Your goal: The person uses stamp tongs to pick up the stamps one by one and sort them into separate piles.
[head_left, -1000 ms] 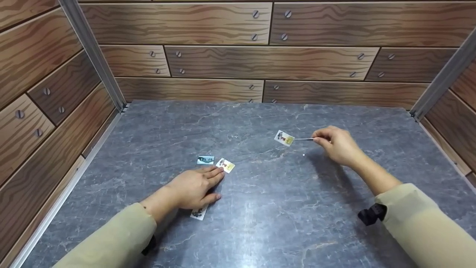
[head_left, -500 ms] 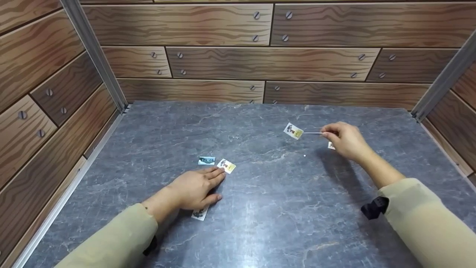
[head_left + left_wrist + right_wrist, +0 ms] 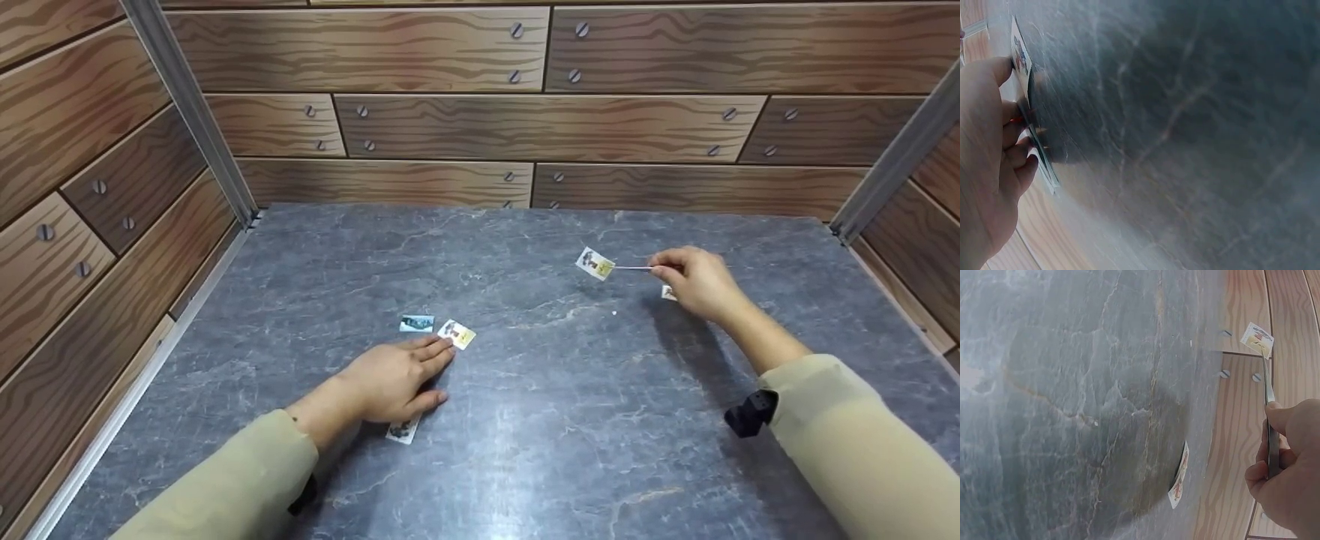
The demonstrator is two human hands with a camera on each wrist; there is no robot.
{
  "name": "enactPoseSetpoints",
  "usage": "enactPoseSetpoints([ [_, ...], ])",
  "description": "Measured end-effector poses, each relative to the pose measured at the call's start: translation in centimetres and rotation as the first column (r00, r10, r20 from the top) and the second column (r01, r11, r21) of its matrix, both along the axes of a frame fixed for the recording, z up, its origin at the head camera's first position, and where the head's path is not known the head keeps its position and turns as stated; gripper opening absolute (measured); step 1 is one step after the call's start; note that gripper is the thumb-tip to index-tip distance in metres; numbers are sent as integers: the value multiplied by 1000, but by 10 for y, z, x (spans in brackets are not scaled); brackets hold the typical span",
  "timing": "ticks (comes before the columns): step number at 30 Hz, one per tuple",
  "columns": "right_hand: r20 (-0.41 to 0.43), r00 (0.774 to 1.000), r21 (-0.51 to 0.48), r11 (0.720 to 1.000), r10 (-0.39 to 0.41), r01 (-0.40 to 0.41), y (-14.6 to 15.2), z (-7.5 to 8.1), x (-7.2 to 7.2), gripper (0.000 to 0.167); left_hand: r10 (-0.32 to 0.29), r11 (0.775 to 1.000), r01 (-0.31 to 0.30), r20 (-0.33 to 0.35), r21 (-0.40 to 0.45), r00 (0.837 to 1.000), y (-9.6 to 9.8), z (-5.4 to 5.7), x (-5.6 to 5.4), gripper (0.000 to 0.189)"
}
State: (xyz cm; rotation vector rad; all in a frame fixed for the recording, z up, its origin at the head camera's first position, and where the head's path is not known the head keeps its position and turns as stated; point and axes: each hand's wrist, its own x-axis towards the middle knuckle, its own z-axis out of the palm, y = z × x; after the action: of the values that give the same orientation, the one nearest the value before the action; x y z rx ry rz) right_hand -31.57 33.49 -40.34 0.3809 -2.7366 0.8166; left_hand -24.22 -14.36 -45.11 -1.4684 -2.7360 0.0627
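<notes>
In the head view my right hand [image 3: 697,283] pinches metal tweezers [image 3: 1270,433] between thumb and fingers. Their tips grip the edge of a yellow-and-white postage stamp [image 3: 595,264], raised off the table. My left hand [image 3: 394,381] lies palm down, fingers extended, with fingertips on the edge of a similar yellow-and-white stamp [image 3: 457,334]. Just behind those fingers is a blue stamp [image 3: 417,323]. Another stamp [image 3: 403,431] sticks out from beneath the left palm, partly covered. Beside the right hand, a further stamp [image 3: 1179,475] rests on the table, mostly hidden in the head view.
A grey marble-patterned table [image 3: 525,465] spreads under both hands. Wood-patterned panels [image 3: 450,52] stand along its back and sides, with metal posts [image 3: 199,120] at the rear corners. One tiny white speck [image 3: 614,313] lies right of the middle.
My right hand has moved slightly right and away from me with the tweezers and stamp, uncovering part of the stamp beside it, then stayed nearly still. The left hand stays put.
</notes>
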Motion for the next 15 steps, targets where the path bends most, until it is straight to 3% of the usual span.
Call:
enactPoseSetpoints([
  [15, 67, 997, -8, 999, -44, 44, 7, -15, -12, 19, 21, 1000, -21, 17, -16, 1000, 0, 0, 0, 69],
])
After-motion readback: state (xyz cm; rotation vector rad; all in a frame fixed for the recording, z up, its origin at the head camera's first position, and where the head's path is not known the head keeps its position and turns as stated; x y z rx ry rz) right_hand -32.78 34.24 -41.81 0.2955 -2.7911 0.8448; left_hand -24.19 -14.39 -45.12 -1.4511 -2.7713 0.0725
